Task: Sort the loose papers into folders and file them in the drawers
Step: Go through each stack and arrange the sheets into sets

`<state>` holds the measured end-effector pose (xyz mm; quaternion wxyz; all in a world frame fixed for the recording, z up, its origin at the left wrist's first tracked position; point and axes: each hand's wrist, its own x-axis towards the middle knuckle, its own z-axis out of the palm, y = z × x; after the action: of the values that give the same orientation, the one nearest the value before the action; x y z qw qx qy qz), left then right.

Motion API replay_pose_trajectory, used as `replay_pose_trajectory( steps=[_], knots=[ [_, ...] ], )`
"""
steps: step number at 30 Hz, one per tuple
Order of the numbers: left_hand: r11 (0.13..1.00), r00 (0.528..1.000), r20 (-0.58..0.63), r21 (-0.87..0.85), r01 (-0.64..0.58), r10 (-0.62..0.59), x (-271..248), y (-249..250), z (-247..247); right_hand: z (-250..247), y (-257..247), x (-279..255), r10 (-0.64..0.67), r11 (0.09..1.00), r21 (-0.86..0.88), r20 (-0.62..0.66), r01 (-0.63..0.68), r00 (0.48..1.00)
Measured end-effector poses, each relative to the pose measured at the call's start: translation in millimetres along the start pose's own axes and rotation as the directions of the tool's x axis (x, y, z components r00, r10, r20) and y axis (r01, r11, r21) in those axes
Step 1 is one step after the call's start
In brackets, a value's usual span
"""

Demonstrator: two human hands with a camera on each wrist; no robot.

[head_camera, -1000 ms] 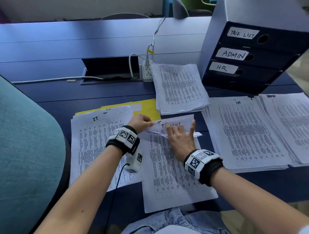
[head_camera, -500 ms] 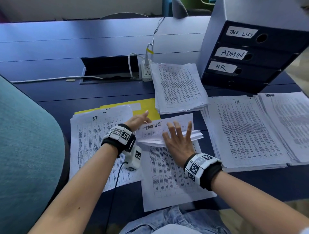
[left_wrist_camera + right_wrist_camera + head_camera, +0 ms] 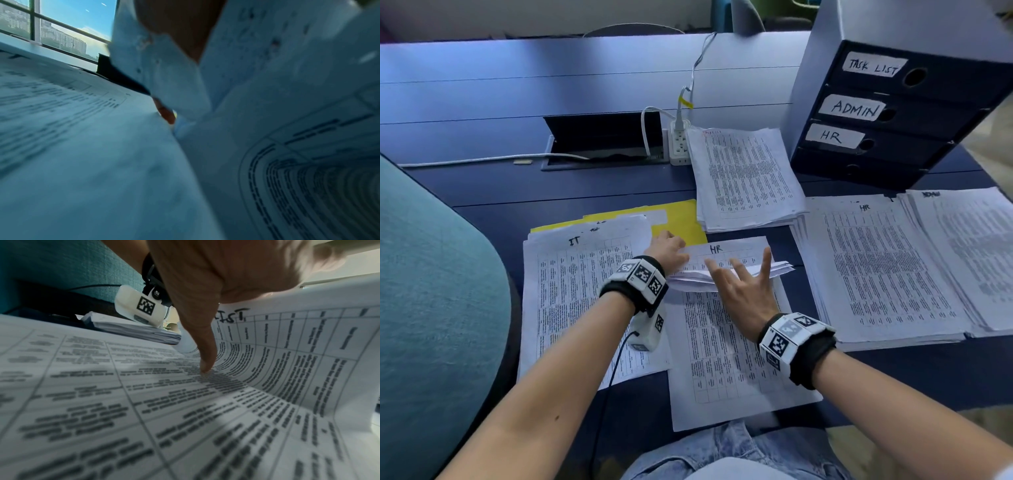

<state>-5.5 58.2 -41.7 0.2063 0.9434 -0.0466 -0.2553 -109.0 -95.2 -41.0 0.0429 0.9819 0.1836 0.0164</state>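
Note:
A middle stack of printed papers [image 3: 739,359] lies in front of me, its upper sheets folded back toward me. The sheet now exposed at the top is headed HR [image 3: 715,249]. My left hand [image 3: 667,250] grips the lifted sheets at their top left corner; one fingertip [image 3: 164,112] shows between the pages. My right hand [image 3: 739,277] rests flat with spread fingers on the bent-over sheets [image 3: 774,269], thumb [image 3: 205,368] pressing the page. The curled sheet [image 3: 287,353] ends in "LIST". The drawer unit [image 3: 893,113], labelled TASK LIST, ADMIN and HR, stands at the back right, drawers closed.
An IT pile [image 3: 571,291] lies on the left over a yellow folder [image 3: 681,219]. An HR pile [image 3: 876,267] and another pile [image 3: 969,257] lie on the right, a further pile [image 3: 746,178] behind. A power strip [image 3: 679,144] and cable hatch [image 3: 602,137] sit beyond. A teal chair [image 3: 431,291] stands left.
The TASK LIST sheets have been peeled back toward me, uncovering a sheet headed HR. My right hand's fingers have spread wider over the folded sheets; my left hand shifted slightly up along the corner.

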Motion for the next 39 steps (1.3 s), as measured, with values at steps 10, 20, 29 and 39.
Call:
replay_pose_trajectory(
  steps=[10,20,29,39],
  knots=[
    [0.958,0.986,-0.036,-0.232,-0.169,0.165,-11.2,-2.4,-10.3,-12.0,-0.8,-1.8,0.079,0.996,0.025,0.196,-0.085,0.977],
    [0.586,0.983,-0.109,-0.791,-0.175,0.148,-25.8,13.4,-17.8,-95.4,69.5,68.8,0.508,0.782,0.426,-0.014,-0.455,0.861],
    [0.312,0.958,-0.286,-0.911,-0.268,-0.013,-8.4,38.4,-47.4,-78.6,108.9,62.3,0.735,0.114,0.899,0.21,-0.423,0.644],
    [0.305,0.961,-0.214,-0.94,-0.153,-0.177,58.3,76.7,-91.5,-23.1,151.9,82.3,0.764,0.069,0.884,0.251,-0.462,0.595]
  ],
)
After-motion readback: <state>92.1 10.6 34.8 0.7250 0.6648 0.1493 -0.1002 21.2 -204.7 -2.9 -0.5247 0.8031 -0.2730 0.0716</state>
